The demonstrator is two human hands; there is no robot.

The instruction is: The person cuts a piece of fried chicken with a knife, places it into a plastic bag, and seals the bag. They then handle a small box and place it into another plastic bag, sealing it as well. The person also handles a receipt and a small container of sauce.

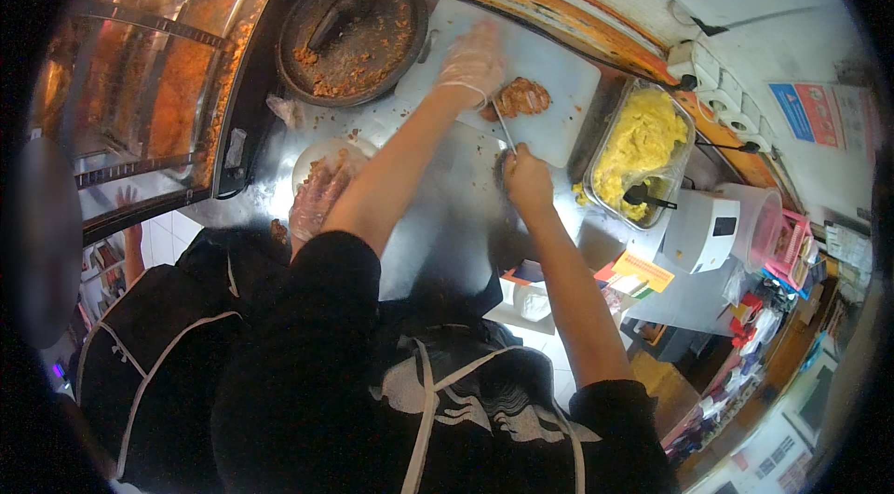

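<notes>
My left hand (470, 64), in a clear plastic glove, reaches over the white cutting board (570, 75). Motion smears its fingers, so their grip does not show. My bare right hand (528, 179) is closed round the handle of a knife (504, 126). The blade points away from me, its tip at the left part of a small pile of browned, sliced meat (523, 97) on the board. Beneath my left forearm, a co-worker's gloved hand (324, 198) rests by a pale round flatbread (312, 162) with bits of filling.
At the back left sits a round black pan (380, 52) holding chopped meat. A lit glass display case (186, 75) stands at far left. Right of the board are a metal tray (691, 159) of yellow food with a black-handled utensil (650, 199) and a white box (700, 238).
</notes>
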